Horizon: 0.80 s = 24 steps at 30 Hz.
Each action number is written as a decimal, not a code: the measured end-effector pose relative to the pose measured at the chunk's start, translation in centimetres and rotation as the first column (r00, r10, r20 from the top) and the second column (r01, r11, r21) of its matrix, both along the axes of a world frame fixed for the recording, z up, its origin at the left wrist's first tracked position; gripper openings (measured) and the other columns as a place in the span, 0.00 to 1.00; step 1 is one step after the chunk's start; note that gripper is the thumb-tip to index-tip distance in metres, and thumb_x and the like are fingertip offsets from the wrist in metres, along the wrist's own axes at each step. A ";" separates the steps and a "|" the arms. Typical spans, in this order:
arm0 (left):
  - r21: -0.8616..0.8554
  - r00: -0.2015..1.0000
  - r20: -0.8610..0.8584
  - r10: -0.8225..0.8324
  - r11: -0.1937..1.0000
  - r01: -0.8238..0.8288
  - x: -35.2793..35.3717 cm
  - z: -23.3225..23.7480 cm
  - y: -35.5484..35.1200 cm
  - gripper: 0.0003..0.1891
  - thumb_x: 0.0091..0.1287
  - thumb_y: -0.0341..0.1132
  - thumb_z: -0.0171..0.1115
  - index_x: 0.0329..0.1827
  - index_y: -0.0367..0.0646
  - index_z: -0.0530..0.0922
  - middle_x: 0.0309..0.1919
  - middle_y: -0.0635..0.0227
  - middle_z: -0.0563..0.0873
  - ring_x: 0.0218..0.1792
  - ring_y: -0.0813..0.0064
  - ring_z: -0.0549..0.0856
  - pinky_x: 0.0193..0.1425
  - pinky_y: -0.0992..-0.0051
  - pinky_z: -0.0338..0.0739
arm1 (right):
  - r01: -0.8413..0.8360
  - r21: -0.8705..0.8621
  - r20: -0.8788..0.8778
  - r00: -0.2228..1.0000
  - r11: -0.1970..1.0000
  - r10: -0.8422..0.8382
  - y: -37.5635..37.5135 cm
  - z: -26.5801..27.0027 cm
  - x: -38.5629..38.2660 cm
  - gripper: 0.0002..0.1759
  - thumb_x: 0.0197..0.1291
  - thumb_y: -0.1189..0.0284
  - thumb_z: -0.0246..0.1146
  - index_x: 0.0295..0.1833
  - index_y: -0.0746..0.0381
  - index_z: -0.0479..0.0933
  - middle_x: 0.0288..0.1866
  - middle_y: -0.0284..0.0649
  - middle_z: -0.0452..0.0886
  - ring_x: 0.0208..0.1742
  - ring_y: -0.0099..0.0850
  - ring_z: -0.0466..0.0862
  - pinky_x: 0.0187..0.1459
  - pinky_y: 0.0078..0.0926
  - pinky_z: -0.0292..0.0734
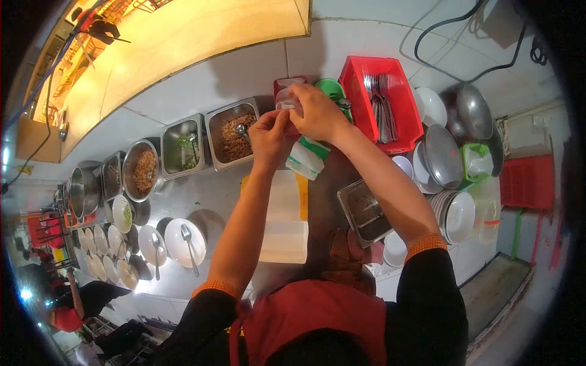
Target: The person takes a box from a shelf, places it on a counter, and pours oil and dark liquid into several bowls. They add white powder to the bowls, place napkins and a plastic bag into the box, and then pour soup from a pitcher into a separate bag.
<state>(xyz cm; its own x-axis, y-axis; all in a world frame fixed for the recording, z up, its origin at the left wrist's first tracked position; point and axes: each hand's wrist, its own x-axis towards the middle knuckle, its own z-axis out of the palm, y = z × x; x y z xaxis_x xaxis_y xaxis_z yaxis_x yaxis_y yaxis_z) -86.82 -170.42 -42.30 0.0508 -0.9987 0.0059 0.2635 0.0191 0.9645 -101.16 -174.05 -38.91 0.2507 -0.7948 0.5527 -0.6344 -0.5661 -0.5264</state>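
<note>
Head view: at the far left of the table sit plates, the largest with a fork on it. Past them come the greens pan and the mince pan, both well apart from the work.

Your left hand is raised just right of the mince pan, thumb and forefinger pinched together on the lower edge of some clear plastic. The plastic lies between your two sets of fingertips, touching both; its exact shape is too small to tell. Your right hand comes in from the other side, fingers curled over and closed on the plastic's upper part, though the back of that hand hides much of the grip.

The step in hand looks like working the plastic with both hands, perhaps parting or opening it. The next move, I judge, calls for a steady right hold and a light, fine pull from your left fingers.

Below your hands lie a packet and pale sheets. Right of them stand the green tub, just beside your right hand, and the red bin of cutlery.
</note>
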 end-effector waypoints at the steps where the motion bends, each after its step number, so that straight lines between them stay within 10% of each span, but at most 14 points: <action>1: 0.004 1.000 0.017 -0.002 1.000 0.002 0.3 -0.1 0.0 0.11 0.71 0.33 0.66 0.44 0.31 0.84 0.34 0.64 0.89 0.34 0.80 0.86 0.41 0.78 0.83 | 0.001 0.001 0.000 1.000 1.000 -0.001 -0.1 0.2 -0.1 0.10 0.57 0.71 0.60 0.41 0.66 0.78 0.39 0.52 0.83 0.44 0.50 0.83 0.46 0.45 0.77; 9: -0.051 0.992 0.122 -0.010 0.999 0.016 1.6 -0.5 0.1 0.10 0.70 0.34 0.67 0.44 0.34 0.85 0.30 0.69 0.88 0.29 0.84 0.82 0.33 0.81 0.75 | 0.028 0.222 -0.502 0.860 0.975 0.089 -1.3 0.5 1.0 0.10 0.51 0.68 0.66 0.38 0.60 0.83 0.38 0.49 0.87 0.42 0.48 0.87 0.44 0.46 0.82; 24: -0.004 0.999 0.018 -0.050 0.999 0.050 3.1 -0.7 -0.4 0.09 0.70 0.35 0.68 0.41 0.37 0.83 0.30 0.73 0.85 0.29 0.86 0.80 0.35 0.83 0.73 | -0.192 0.312 -0.042 0.976 0.931 0.216 -1.0 1.8 0.2 0.08 0.56 0.70 0.64 0.37 0.63 0.83 0.39 0.49 0.84 0.46 0.49 0.83 0.50 0.42 0.78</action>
<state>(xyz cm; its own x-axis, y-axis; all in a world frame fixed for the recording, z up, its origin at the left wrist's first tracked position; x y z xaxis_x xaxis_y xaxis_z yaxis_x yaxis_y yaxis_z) -83.74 -170.83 -42.98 0.0011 -0.9999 0.0104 0.2467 0.0103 0.9690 -100.94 -175.03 -37.12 0.4562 -0.8491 0.2664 -0.5662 -0.5079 -0.6492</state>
